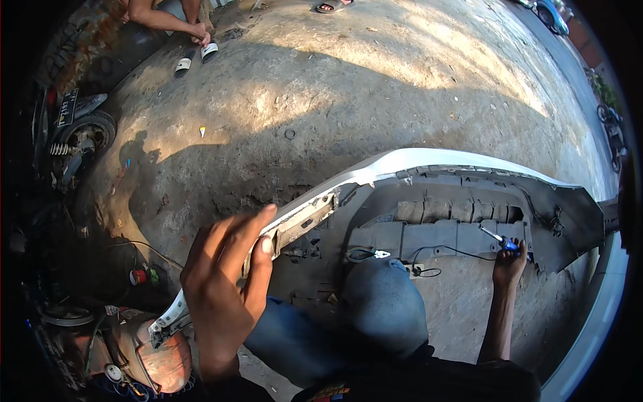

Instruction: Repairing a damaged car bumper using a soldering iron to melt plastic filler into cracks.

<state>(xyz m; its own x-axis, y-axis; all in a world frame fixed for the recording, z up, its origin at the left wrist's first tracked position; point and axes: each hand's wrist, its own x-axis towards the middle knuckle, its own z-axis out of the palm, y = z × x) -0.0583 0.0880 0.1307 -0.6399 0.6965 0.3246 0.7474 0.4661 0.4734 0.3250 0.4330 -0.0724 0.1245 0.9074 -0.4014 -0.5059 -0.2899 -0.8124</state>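
Note:
A car bumper [462,159], white outside and dark grey inside, lies across in front of me with its inner face toward me. My left hand [224,281] grips its upper edge on the left, fingers on the outside and thumb on the inside. In my right hand [510,264] is a soldering iron [511,245] with a blue handle, its metal tip pointing up and left over the bumper's inner side. A black cord [462,252] runs left from that hand. Pliers [367,254] with dark handles rest beside my bent knee [385,308].
An orange tank [161,355] with a gauge stands at lower left, and a motorcycle wheel [87,137] is behind it. Another person's legs and sandals [209,51] show at the upper left. A small red can [137,277] sits near a hose. A pale curved panel [603,301] borders the right.

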